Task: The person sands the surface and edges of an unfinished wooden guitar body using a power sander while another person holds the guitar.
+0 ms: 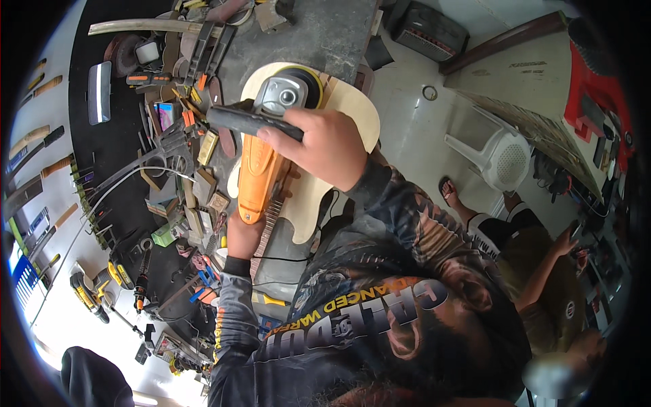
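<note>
Orange angle grinder (261, 180) is over the far half of the pale electric guitar body (356, 115), backing pad (313, 80) (black, yellow edge) toward the body's far end. Right hand (329, 149) is wrapped round the black side handle (227, 120). Left hand (244, 237) is at the tool's tail, by the body's near-left edge; fingers hidden underneath, can't tell how tightly they close.

Reads as power-sanding the face. Can't see whether the disc touches wood, so check contact by feel. To do it well: pad near flat, light pressure, slow overlapping passes, no parking. An edge digging in would scoop the wood, and the rim of the body would likely round over fast. Steer with the side handle, support the weight at the tail. Black power cord (288, 258) lies just off the body's near end, close to the torso; route it away from the disc. Loose sleeves likewise. Clamping isn't visible, so confirm the body can't creep.

Guitar body: pale bare wood, no finish visible, broad rounded far end, horn-shaped near end, darker brown stripe by the pad. Ribbed strip (267, 233) at its near-left side looks like a fretted neck, not certain. Surface under the tool is hidden.
</note>
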The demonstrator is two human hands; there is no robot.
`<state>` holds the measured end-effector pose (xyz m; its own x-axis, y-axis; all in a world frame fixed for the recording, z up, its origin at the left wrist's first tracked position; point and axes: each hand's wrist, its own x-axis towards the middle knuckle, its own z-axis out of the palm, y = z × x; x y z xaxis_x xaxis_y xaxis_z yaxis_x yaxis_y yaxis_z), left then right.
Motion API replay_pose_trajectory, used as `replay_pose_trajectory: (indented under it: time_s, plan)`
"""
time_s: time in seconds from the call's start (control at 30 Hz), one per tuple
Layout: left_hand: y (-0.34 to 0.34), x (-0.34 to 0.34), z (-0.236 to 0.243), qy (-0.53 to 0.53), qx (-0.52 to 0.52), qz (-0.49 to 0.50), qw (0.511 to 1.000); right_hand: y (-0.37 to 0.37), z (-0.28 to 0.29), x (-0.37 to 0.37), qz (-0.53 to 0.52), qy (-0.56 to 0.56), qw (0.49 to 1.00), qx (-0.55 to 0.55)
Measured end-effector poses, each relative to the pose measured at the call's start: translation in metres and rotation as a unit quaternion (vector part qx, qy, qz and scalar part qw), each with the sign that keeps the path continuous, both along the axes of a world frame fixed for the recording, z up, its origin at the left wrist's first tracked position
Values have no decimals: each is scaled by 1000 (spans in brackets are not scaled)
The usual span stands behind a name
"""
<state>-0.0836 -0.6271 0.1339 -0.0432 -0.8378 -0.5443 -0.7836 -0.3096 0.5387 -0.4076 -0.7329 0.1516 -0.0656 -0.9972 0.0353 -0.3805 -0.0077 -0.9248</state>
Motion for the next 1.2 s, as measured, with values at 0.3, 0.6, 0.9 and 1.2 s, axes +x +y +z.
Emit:
replay_pose_trajectory:
  time_s: [0.3, 0.6, 0.9, 1.2]
  plan:
    - [-6, 2, 4, -20, 10, -21, 1000, 0, -9, 6, -11, 6, 1000, -26]
    - [-5, 1, -2, -15, -13, -29, 999, -6, -7, 1, 2, 9, 1000, -7]
    - [23, -3, 1, 0, 9, -41, 999, 37, -4, -6, 0, 2, 1000, 9]
    - [92, -4, 9, 6, 57, -47, 997, 127, -1, -10, 32, -32, 998, 47]
